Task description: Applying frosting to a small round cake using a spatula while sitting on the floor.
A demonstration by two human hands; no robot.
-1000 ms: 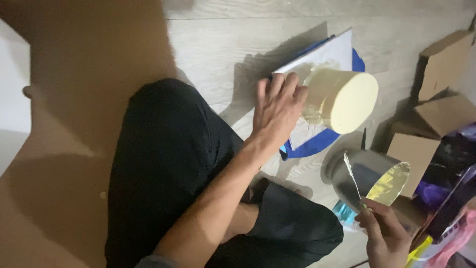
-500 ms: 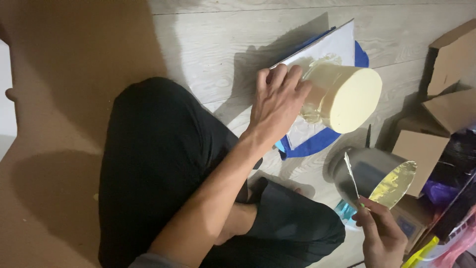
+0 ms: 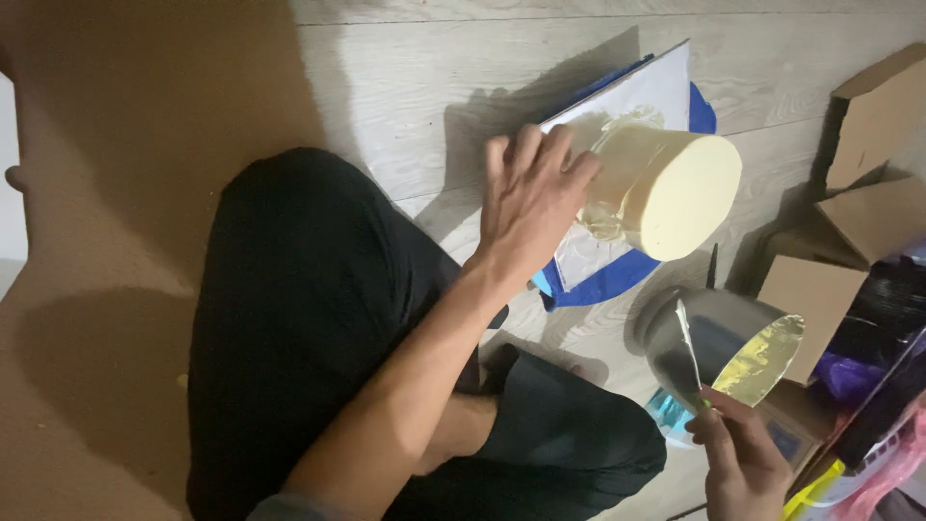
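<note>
Left hand (image 3: 532, 198): fingers spread, pressed on the cake's side.
Cake (image 3: 666, 188): cream-coloured, on white paper (image 3: 644, 96).
Right hand (image 3: 741, 463): near the cake, clamped on a spatula (image 3: 689, 340) in a metal bowl (image 3: 719, 342).

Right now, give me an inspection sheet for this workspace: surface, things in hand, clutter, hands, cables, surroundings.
Surface: pale wood-grain floor; the person sits on it in dark trousers.
Things in hand: pale yellow frosted cake, seen tilted, over a white sheet on a blue round board; metal bowl with yellowish cream; thin spatula.
Clutter: cardboard boxes at the right; coloured bags at the lower right, contents unclear.
Hands: left hand spread on the cake's side; right hand grips the spatula at the bowl.
Cables: nothing seen.
Surroundings: brown surface at the left, dim light, heavy shadows.
</note>
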